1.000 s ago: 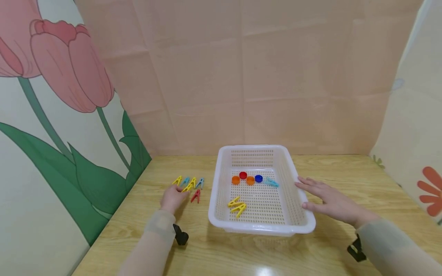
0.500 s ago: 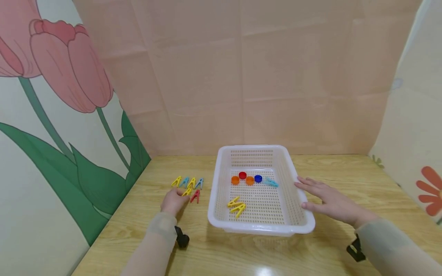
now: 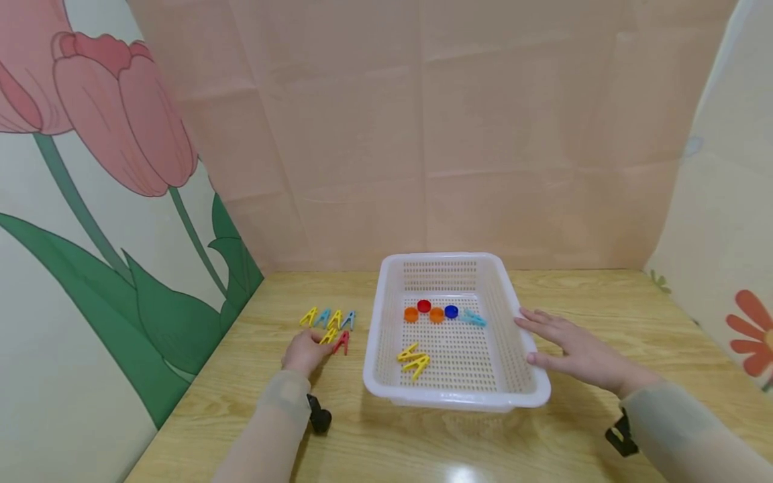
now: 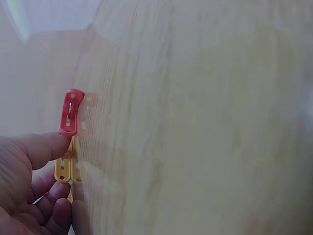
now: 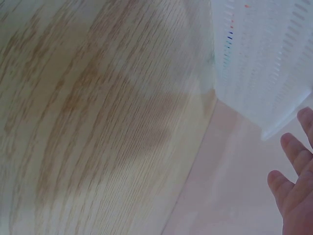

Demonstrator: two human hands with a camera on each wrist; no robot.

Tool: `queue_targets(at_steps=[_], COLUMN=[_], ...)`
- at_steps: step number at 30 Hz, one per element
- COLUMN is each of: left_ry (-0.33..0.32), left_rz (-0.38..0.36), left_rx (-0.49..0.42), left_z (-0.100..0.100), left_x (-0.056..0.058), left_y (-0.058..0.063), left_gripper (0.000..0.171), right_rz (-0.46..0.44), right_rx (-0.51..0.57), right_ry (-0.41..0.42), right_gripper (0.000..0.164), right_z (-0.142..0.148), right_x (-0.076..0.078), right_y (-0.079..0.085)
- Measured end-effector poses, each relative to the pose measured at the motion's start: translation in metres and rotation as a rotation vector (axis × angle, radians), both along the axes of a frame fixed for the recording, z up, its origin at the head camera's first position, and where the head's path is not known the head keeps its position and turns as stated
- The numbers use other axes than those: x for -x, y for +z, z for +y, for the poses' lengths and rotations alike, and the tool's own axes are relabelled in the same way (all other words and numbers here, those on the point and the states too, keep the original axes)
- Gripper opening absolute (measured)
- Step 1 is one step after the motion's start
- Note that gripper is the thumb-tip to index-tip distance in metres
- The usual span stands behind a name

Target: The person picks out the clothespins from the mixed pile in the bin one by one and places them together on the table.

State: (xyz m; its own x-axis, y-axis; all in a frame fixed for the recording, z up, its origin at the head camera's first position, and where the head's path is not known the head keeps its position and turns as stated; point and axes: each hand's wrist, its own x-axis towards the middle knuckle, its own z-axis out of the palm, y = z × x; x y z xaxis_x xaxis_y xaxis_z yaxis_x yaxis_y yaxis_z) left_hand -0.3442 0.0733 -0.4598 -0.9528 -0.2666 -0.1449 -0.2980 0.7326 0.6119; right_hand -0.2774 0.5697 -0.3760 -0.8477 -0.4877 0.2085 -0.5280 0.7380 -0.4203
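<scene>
My left hand [image 3: 306, 351] is low over the table at the left of the basket. Between its thumb and fingers it pinches a yellow clothespin [image 4: 62, 169]. Its thumb tip meets the end of a red clothespin [image 4: 70, 111], which stands just beside the yellow one. Several more yellow and blue clothespins, among them a blue one [image 3: 348, 320], form a row behind. On the other side, my right hand [image 3: 570, 350] has straight, spread fingers resting at the right rim of the white plastic basket [image 3: 457, 400]. In the right wrist view some fingertips show near the basket wall.
Inside the basket are two orange caps [image 3: 410, 314], a red cap [image 3: 424, 306], a blue cap [image 3: 451, 312], light-blue clothespins [image 3: 474, 318] and yellow clothespins [image 3: 415, 365]. A draped pink sheet [image 3: 362, 134] closes off the back of the wooden table [image 3: 386, 449].
My left hand has brought the yellow clothespin slightly nearer, down beside the red one and in front of the row. My right hand has stayed at the basket rim.
</scene>
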Motion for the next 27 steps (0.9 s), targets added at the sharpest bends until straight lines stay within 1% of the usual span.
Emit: queue_targets(at_steps=[4, 8, 13, 16, 19, 22, 24, 27], left_ry=[-0.002, -0.002, 0.052, 0.074, 0.047, -0.009, -0.045, -0.075], left_rz=[-0.003, -0.010, -0.016, -0.005, 0.028, 0.074, 0.101, 0.120], left_rx=[-0.016, -0.034, -0.123, -0.174, -0.202, -0.222, -0.224, -0.212], left_z=[-0.001, -0.001, -0.002, -0.002, -0.001, 0.003, 0.006, 0.013], left_x=[0.000, -0.001, -0.002, -0.002, -0.001, 0.000, 0.003, 0.007], left_y=[0.000, 0.003, 0.011, 0.019, 0.030, 0.043, 0.052, 0.065], left_gripper=[0.039, 0.040, 0.037, 0.035, 0.036, 0.038, 0.039, 0.041], right_rz=[-0.007, -0.008, -0.008, -0.009, -0.011, -0.008, -0.010, -0.011], right_rx=[0.006, 0.011, 0.010, 0.008, 0.011, 0.010, 0.009, 0.006], right_ry=[0.000, 0.003, 0.002, 0.002, 0.006, 0.007, 0.003, -0.001], right_gripper=[0.064, 0.064, 0.064, 0.064, 0.064, 0.064, 0.064, 0.064], right_z=[0.000, 0.000, 0.001, 0.000, 0.000, 0.000, -0.001, 0.000], right_x=[0.000, 0.000, 0.001, 0.001, 0.002, 0.001, 0.001, 0.001], right_y=[0.000, 0.000, -0.001, -0.001, 0.000, 0.000, 0.001, 0.001])
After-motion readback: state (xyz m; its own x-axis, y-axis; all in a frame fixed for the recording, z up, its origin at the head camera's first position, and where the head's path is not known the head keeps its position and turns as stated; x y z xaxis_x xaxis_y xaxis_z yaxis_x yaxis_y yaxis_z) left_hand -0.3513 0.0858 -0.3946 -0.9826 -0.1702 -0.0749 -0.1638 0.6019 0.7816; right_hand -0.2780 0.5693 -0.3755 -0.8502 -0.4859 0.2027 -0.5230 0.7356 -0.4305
